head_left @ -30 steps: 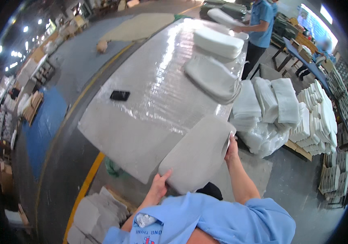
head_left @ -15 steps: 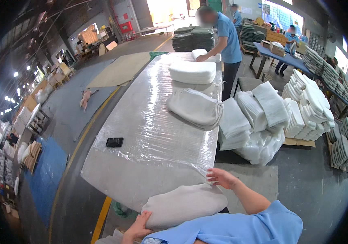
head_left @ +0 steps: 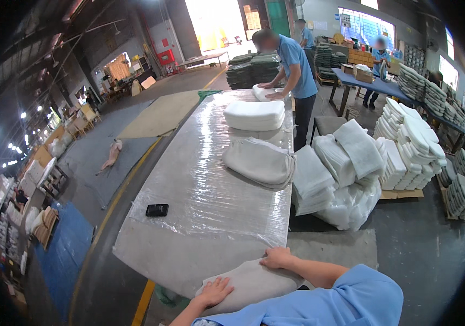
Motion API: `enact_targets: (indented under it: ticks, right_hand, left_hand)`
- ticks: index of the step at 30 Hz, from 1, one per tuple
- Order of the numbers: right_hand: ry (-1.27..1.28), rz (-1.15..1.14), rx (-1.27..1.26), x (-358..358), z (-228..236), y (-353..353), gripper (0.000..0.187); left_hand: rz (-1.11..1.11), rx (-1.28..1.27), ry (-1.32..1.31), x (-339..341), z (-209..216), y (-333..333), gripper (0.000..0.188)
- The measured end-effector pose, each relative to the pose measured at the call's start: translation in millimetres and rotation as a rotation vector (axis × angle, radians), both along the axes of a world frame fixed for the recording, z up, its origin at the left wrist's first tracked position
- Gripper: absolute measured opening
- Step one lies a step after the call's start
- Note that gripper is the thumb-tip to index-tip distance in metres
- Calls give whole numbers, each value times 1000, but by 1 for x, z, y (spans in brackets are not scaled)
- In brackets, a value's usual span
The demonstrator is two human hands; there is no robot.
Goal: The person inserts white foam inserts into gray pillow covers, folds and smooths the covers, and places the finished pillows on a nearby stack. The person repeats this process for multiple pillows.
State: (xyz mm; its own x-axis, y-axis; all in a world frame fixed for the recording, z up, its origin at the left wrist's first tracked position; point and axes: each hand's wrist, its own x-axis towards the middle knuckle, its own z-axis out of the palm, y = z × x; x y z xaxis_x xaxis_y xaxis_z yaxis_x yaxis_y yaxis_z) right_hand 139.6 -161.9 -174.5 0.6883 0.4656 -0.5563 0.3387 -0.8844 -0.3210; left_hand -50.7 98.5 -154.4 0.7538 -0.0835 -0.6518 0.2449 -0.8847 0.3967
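Grey pad (head_left: 251, 283): matt cloth, rounded shape; at the table's (head_left: 159, 252) near end, lower edge hidden behind the blue shirt (head_left: 325, 304);
Left hand (head_left: 216, 292): fingers spread flat on pad;
Right hand (head_left: 276, 258): fingers bent at far edge; whether gripping, I cannot tell

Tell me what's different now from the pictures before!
The cushion came nearer the body. The right hand, off it half a second ago, came down onto it. The left hand moved from its edge onto its top. The co-worker lowered a white pad onto the table. The phone stayed put.
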Motion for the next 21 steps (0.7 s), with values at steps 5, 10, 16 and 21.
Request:
enact_targets:
  ticks: [5, 10, 16, 21]
  right_hand:
    - [-84, 67, 157, 4, -16, 0, 39]
    - [-199, -69, 550, -3, -13, -4, 30]
    - [-67, -101, 351, 0, -3, 8, 35]
    - [-62, -85, 291, 4, -18, 13, 34]
  left_hand:
    - [55, 40, -168, 21, -9, -6, 77]
    - [118, 54, -358, 49, -12, -17, 69]
    - [183, 10, -589, 80, -17, -25, 35]
    - [260, -38, -606, 86, -22, -29, 28]
